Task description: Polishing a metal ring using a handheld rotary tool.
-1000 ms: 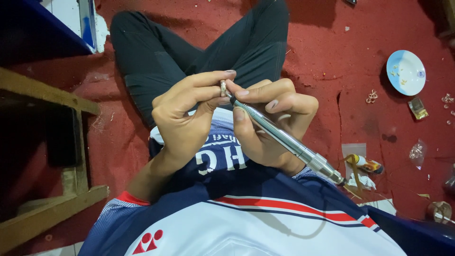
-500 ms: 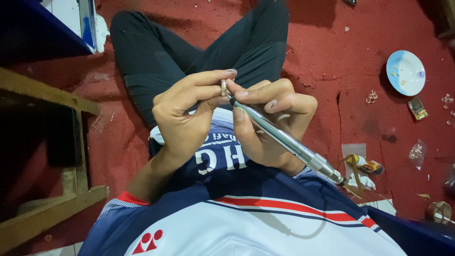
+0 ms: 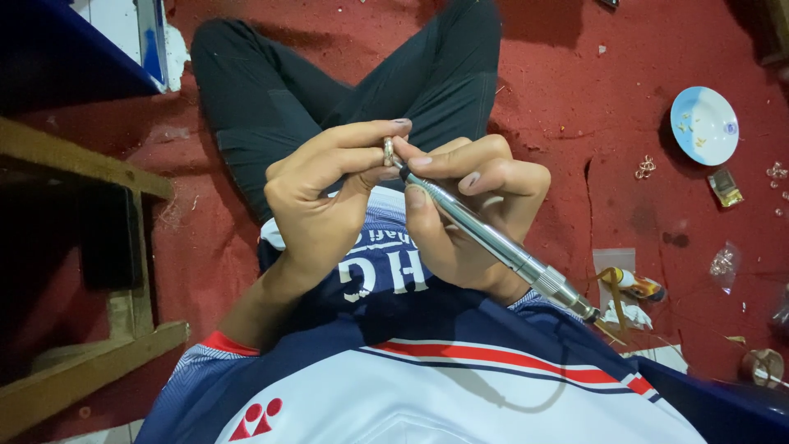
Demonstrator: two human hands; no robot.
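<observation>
A small metal ring (image 3: 388, 151) sits at the centre of the view, above the person's lap, pinched between the thumb and forefinger of the left hand (image 3: 325, 197). The other left fingers curl loosely beneath. The tip of a slim metal tool (image 3: 493, 238) touches the ring from the right. The right hand (image 3: 468, 210) grips this tool like a pen, fingers closed around its front part, and the shaft runs back down to the right past the wrist, where a dark cord leaves its end and drops across the shirt. The two hands are close together, fingertips almost meeting at the ring.

Below the hands lies a blue, white and red shirt (image 3: 427, 386), and beyond them dark trousers (image 3: 329, 90) on crossed legs. All of this rests over a red carpet (image 3: 592, 123).

To the right, well apart from the hands, a pale blue dish (image 3: 704, 125) sits on the carpet with a few small bits in it. Near it lie a small cluster of rings (image 3: 646, 168), a little gold packet (image 3: 726, 187) and a clear plastic bag (image 3: 723, 263). Closer to the tool's rear end lies a small yellow tube (image 3: 634, 284) beside crumpled paper. A wooden frame (image 3: 82, 271) stands at the left edge, with a blue panel (image 3: 57, 57) above it. Nothing lies between the camera and the ring.
</observation>
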